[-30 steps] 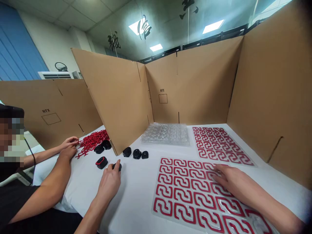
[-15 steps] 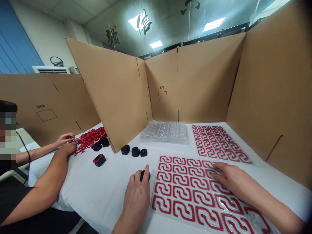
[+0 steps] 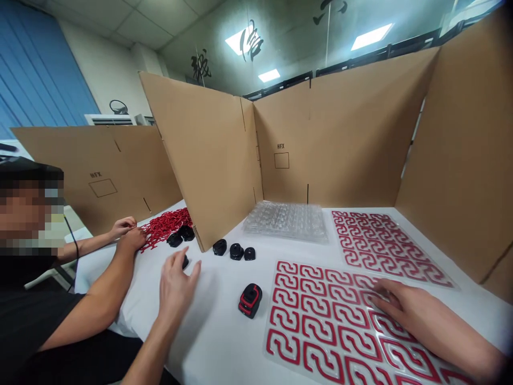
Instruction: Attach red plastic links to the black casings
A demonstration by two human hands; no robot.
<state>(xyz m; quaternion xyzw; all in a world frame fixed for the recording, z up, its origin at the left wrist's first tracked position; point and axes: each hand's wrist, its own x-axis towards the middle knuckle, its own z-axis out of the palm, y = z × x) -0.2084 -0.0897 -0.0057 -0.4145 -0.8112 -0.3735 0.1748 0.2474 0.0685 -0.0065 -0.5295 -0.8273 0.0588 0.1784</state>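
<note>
My left hand (image 3: 178, 283) is raised over the white table with thumb and fingers apart, holding nothing. Just beyond its fingers, mostly covered by them, is a small black part (image 3: 185, 261). Between my hands lies a black casing with a red strip (image 3: 250, 300), close to the left edge of a clear plastic tray. My right hand (image 3: 409, 305) rests over the right side of this tray (image 3: 269, 350), its fingers loosely bent and touching it, with nothing visible gripped. Rows of red S-shaped strips (image 3: 320, 326) fill the tray's recesses.
A second tray of red strips (image 3: 385, 238) lies behind, at right. Stacked clear trays (image 3: 285, 220) stand at the back. Black casings (image 3: 236, 251) sit beside the cardboard partition (image 3: 216, 171). At left, a co-worker's hands (image 3: 132, 234) touch a red heap (image 3: 168, 225).
My left hand has let go of the black casing and moved left, opening above the table. The casing now lies uncovered. My right hand stays over the tray, while the view has turned slightly left.
</note>
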